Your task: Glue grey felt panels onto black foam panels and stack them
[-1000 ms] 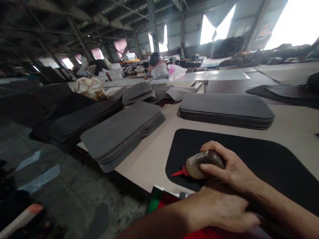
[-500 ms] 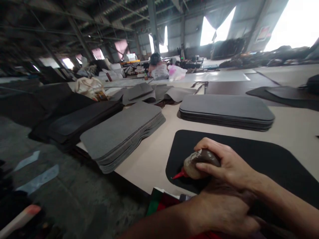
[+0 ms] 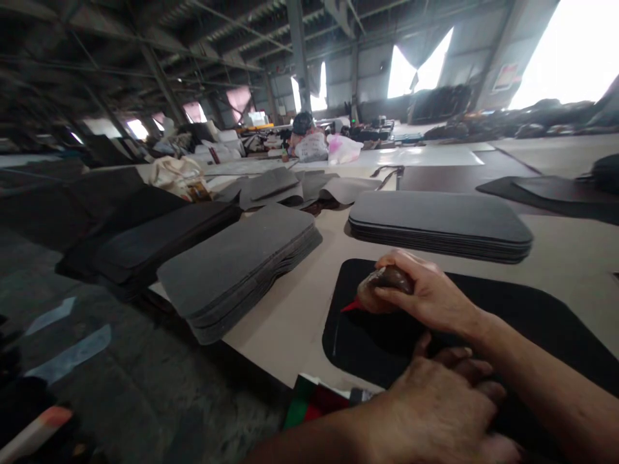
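My right hand [image 3: 435,299] is wrapped round a soiled squeeze bottle [image 3: 374,291] with a red pointed nozzle. The bottle is tilted, its tip low over the left end of a black round-cornered sheet [image 3: 512,303] on the table. A thin pale line runs along that end of the sheet, below the tip. Nearer to me, my left hand [image 3: 430,403] rests palm down over the sheet's front part with its fingers apart, holding nothing visible. Its forearm and the hand hide part of the sheet.
Two stacks of grey sheets lie beyond: the left stack [image 3: 236,264] near the table edge, the right stack [image 3: 440,219] behind the black sheet. Dark folded material [image 3: 169,235] lies at left. A green and red item [image 3: 309,403] sits at the front edge. A person [image 3: 303,122] is far back.
My right hand has moved the bottle away from me along the sheet's left end, and a pale line shows there. My left hand's fingers have spread out.
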`<state>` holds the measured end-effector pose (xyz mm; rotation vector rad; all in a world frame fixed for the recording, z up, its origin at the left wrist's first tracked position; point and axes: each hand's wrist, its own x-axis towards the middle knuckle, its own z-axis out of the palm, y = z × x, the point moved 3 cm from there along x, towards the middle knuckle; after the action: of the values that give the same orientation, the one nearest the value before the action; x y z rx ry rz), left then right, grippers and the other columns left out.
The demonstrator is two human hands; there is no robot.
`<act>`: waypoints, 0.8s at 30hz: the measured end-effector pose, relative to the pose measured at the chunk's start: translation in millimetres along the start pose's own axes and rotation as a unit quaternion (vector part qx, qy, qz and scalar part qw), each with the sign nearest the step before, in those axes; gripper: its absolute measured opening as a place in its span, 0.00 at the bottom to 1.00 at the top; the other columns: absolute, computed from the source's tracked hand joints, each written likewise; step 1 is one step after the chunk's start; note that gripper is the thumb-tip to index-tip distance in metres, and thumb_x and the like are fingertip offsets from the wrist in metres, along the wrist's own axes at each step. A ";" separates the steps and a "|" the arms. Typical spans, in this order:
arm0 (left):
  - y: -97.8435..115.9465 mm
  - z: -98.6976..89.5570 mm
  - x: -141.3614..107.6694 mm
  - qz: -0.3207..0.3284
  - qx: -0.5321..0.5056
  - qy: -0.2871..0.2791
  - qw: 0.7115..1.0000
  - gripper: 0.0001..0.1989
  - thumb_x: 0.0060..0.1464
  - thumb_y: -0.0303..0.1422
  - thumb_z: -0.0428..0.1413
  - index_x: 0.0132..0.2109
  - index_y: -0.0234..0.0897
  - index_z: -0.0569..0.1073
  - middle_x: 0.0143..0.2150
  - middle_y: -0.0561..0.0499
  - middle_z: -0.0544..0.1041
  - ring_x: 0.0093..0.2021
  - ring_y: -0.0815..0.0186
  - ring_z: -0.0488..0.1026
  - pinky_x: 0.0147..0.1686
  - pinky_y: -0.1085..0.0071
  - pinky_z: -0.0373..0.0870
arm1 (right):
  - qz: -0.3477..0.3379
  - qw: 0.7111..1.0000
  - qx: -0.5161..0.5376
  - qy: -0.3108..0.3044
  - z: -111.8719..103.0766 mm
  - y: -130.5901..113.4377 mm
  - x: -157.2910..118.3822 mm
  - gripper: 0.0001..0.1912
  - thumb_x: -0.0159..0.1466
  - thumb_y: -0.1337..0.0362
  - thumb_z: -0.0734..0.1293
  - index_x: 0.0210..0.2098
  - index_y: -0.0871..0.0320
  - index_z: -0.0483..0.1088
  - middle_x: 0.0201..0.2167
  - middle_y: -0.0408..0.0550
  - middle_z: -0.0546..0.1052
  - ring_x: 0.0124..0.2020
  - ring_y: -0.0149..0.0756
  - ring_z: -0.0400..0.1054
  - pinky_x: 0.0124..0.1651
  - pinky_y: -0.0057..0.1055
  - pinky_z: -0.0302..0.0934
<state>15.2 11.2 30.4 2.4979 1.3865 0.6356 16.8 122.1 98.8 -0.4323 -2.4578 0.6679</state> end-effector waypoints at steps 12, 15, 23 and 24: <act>-0.2 -0.1 -0.7 -0.007 -0.040 -0.022 0.999 0.26 0.67 0.46 0.47 0.61 0.30 0.66 0.66 0.40 0.67 0.69 0.52 0.57 0.67 0.36 0.48 | 0.006 0.999 -0.037 -0.002 -1.5 5.1 3.7 0.11 0.62 0.61 0.66 0.45 0.52 0.67 0.41 0.44 0.73 0.41 0.40 0.68 0.44 0.36 0.59; -2.2 5.4 0.6 -0.023 -0.061 -0.025 0.998 0.26 0.66 0.46 0.48 0.61 0.31 0.66 0.66 0.40 0.67 0.69 0.50 0.56 0.66 0.32 0.47 | -0.005 0.997 -0.074 0.014 -1.9 12.4 15.2 0.11 0.63 0.62 0.66 0.46 0.53 0.66 0.43 0.45 0.73 0.44 0.41 0.68 0.46 0.36 0.60; -14.7 26.6 6.5 -0.009 -0.066 -0.025 0.997 0.31 0.64 0.53 0.48 0.62 0.35 0.65 0.65 0.40 0.68 0.69 0.49 0.57 0.65 0.30 0.43 | 0.011 0.981 -0.185 0.059 -5.5 38.0 51.2 0.11 0.61 0.65 0.67 0.44 0.54 0.66 0.43 0.47 0.73 0.46 0.43 0.67 0.45 0.36 0.58; -16.1 29.1 6.7 -0.008 -0.063 -0.027 0.998 0.31 0.64 0.53 0.48 0.62 0.35 0.65 0.65 0.40 0.68 0.69 0.49 0.57 0.64 0.29 0.44 | 0.020 0.979 -0.191 0.061 -5.8 40.3 54.8 0.11 0.61 0.65 0.67 0.44 0.54 0.66 0.43 0.47 0.73 0.46 0.43 0.67 0.44 0.35 0.58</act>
<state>19.8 26.1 0.2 2.3860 1.3042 0.6269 -17.0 181.1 104.4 -0.6498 -2.4632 0.1718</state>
